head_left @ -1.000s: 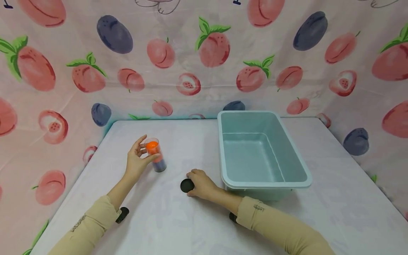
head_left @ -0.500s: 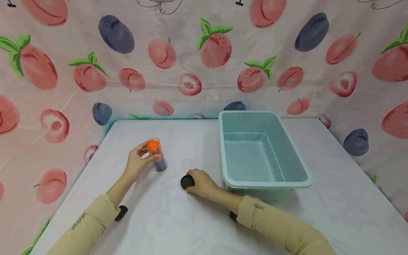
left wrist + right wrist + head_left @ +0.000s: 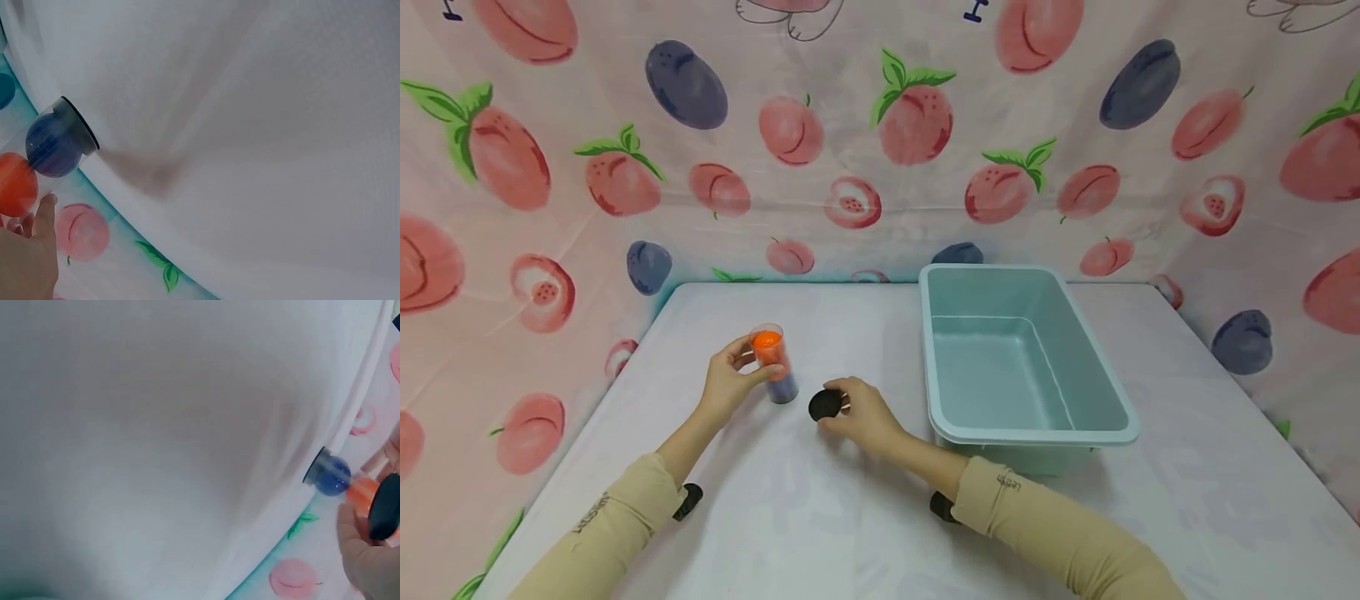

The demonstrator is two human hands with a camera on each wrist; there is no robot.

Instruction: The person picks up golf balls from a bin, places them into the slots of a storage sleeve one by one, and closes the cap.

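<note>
Upright on the table, a clear plastic tube (image 3: 782, 388) with a black base has an open top. An orange ball (image 3: 15, 184) and a blue ball (image 3: 54, 145) show inside it, the blue one at the bottom. The left hand (image 3: 728, 390) grips the tube from the left, thumb on the near side. To the right of the tube, the right hand (image 3: 867, 421) pinches a round black lid (image 3: 825, 405) by its edge. In the right wrist view, the lid (image 3: 385, 507) overlaps part of the tube.
A pale green plastic bin (image 3: 936, 367) stands right of the right hand. Black wrist-worn pieces (image 3: 688, 502) show at both cuffs. The white table (image 3: 805, 517) ends at a fruit-print cloth (image 3: 850, 125) behind.
The right hand has lifted the lid and brought it up and left, closer to the tube. The left hand's raised fingers have come in around the tube, which stays in place.
</note>
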